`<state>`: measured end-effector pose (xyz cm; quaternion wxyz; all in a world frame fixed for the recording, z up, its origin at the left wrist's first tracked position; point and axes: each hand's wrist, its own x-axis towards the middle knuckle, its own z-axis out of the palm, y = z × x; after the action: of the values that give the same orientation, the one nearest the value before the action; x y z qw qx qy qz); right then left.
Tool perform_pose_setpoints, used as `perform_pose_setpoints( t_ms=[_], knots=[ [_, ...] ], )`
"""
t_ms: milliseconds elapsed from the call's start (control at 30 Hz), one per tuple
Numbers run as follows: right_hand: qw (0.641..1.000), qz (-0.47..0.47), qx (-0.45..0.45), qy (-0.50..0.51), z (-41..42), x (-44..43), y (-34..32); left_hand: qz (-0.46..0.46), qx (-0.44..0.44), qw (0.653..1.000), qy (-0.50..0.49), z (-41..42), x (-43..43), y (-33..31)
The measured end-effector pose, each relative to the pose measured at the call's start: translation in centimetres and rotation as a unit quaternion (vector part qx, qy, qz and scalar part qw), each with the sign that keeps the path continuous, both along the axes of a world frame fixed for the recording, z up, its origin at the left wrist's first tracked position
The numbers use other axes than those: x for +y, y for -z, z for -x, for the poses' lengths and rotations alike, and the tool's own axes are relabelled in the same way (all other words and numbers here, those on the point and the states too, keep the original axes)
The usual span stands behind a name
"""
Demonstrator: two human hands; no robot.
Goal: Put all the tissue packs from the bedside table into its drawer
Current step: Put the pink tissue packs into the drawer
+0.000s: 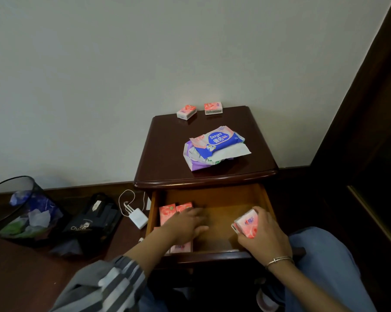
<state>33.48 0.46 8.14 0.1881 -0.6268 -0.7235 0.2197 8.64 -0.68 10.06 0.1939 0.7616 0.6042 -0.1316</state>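
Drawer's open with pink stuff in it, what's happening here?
A person is tidying tissue packs into the open drawer of the bedside table. Their right hand holds a pink tissue pack over the drawer's right side. The left hand reaches flat over the pink packs lying at its left. On top lie two small pink packs and a blue pack on a purple pack.

Dim, even indoor light; faint glare on the bedside table [167, 140], the left hand [187, 224] looks motion-blurred, wide-angle edges bend and darken
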Motion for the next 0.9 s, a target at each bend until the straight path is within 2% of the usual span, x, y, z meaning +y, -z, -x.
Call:
perform_pose_setpoints(
  t_ms=[67, 167, 267, 400, 500, 633, 767, 833, 867, 900],
  knots=[
    [1.0, -0.001, 0.003, 0.005, 0.0, 0.0, 0.0, 0.01, 0.047, 0.998, 0.031, -0.1, 0.4, 0.5],
    [1.0, -0.004, -0.006, 0.006, 0.1, 0.0, 0.1, -0.022, 0.109, 0.991, 0.076, 1.1, 0.3, 0.5],
    [1.0, -0.017, -0.011, 0.008, 0.1, 0.1, 0.0, -0.025, 0.064, 0.993, 0.091, 2.0, -0.2, 0.7],
    [0.999, -0.031, -0.013, 0.007, 0.2, 0.1, 0.1, -0.042, -0.028, 0.999, 0.02, 2.8, -0.7, 1.7],
    [0.999, -0.042, -0.013, 0.006, 0.3, 0.1, 0.2, -0.047, -0.022, 0.998, -0.023, 3.9, -0.6, 2.2],
    [0.999, -0.034, -0.014, 0.005, 0.2, 0.0, 0.1, -0.005, -0.009, 1.0, -0.02, 3.7, -1.5, 3.1],
    [0.999, -0.034, 0.01, 0.002, 0.2, -0.1, -0.5, -0.067, 0.035, 0.997, -0.032, 3.1, -2.6, 2.2],
    [0.995, -0.023, 0.092, 0.006, 0.3, -0.2, -1.2, -0.135, -0.037, 0.986, -0.085, 1.7, -2.9, 1.0],
    [0.988, -0.008, 0.156, 0.004, 0.3, -0.3, -1.7, -0.152, -0.12, 0.971, -0.143, 0.7, -3.1, 0.1],
    [0.975, 0.011, 0.223, -0.004, 0.2, -0.3, -2.2, -0.144, -0.225, 0.94, -0.212, -0.4, -3.3, -1.0]
  ],
)
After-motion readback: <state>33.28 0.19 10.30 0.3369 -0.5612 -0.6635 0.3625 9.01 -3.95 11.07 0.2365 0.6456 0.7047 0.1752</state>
